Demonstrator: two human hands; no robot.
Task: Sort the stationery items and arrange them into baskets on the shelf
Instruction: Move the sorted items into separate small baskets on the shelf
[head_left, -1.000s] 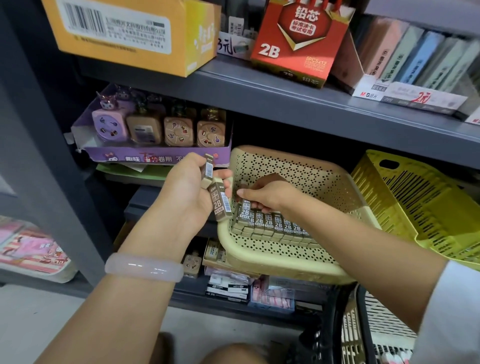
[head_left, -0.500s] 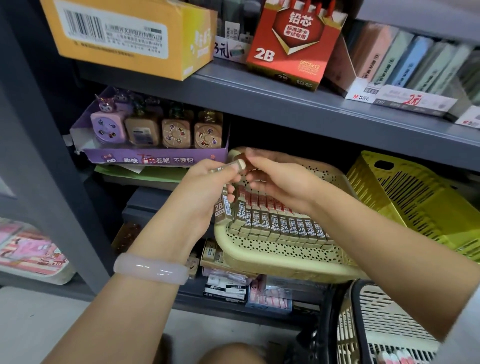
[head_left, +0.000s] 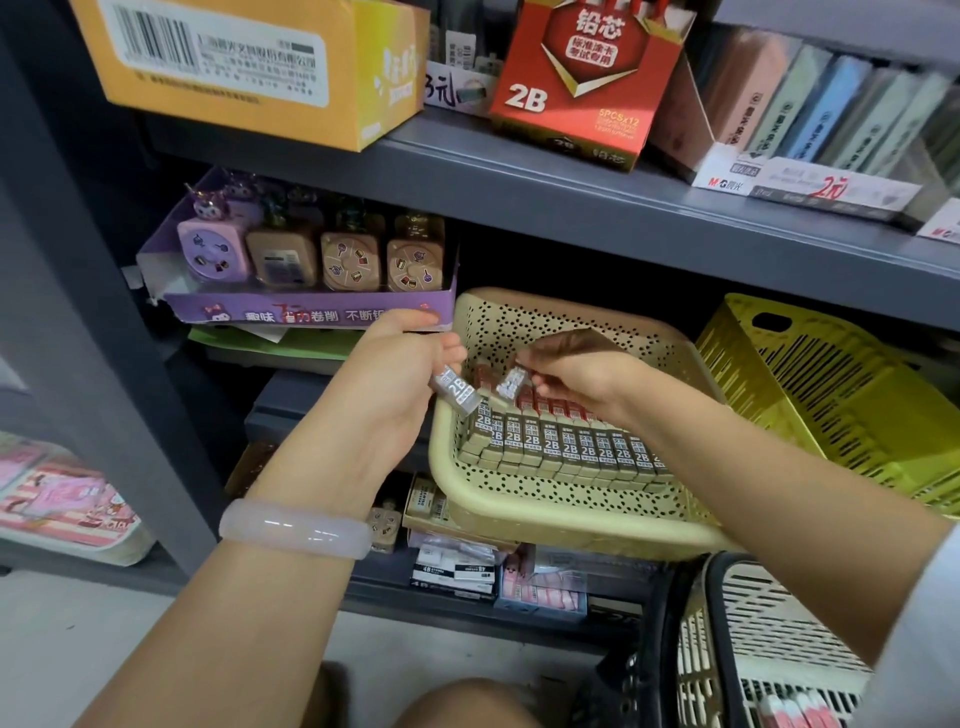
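A beige perforated basket (head_left: 566, 512) sits tilted on the middle shelf, holding a neat row of small brown 2B lead boxes (head_left: 571, 449). My left hand (head_left: 395, 379), with a pale bangle on its wrist, grips one 2B lead box (head_left: 457, 392) just left of the basket's rim. My right hand (head_left: 576, 371) pinches another small lead box (head_left: 511, 383) above the left end of the row inside the basket.
A yellow slatted basket (head_left: 831, 410) stands to the right. A purple tray of sharpeners (head_left: 311, 312) sits to the left. The shelf above carries a red 2B carton (head_left: 582, 78) and an orange box (head_left: 249, 62). A black-rimmed basket (head_left: 753, 649) is at the bottom right.
Both hands came together above the basket, where the right hand took a box from the left; they have since parted and the right hand has lowered its box toward the row.
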